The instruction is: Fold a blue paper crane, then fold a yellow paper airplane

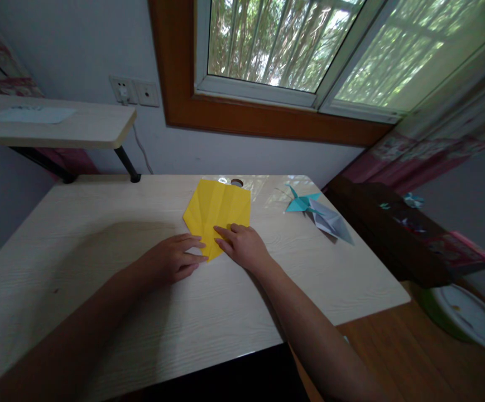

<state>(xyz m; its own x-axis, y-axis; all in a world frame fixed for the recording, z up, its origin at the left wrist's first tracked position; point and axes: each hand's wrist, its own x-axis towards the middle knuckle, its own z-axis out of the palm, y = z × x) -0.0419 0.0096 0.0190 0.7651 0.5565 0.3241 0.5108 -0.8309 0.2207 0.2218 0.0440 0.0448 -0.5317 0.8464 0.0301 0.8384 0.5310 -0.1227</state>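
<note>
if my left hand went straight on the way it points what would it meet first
Probably your right hand, just across the yellow paper, though exact heights are hard to judge.

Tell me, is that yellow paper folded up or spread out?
Partly folded: the yellow paper lies broad on the table, but creases run along it and its near end narrows to a point.

Daylight is pouring through the sliding window [346, 58], bleaching patches of foliage [263, 50], while the wall [78, 44] is sitting dim. A soft shadow is spreading around the left forearm [104, 307]; reflections are glinting along the desk's [234, 312] far edge. The right-hand curtain [455, 134] is blurring and stretching.
</note>
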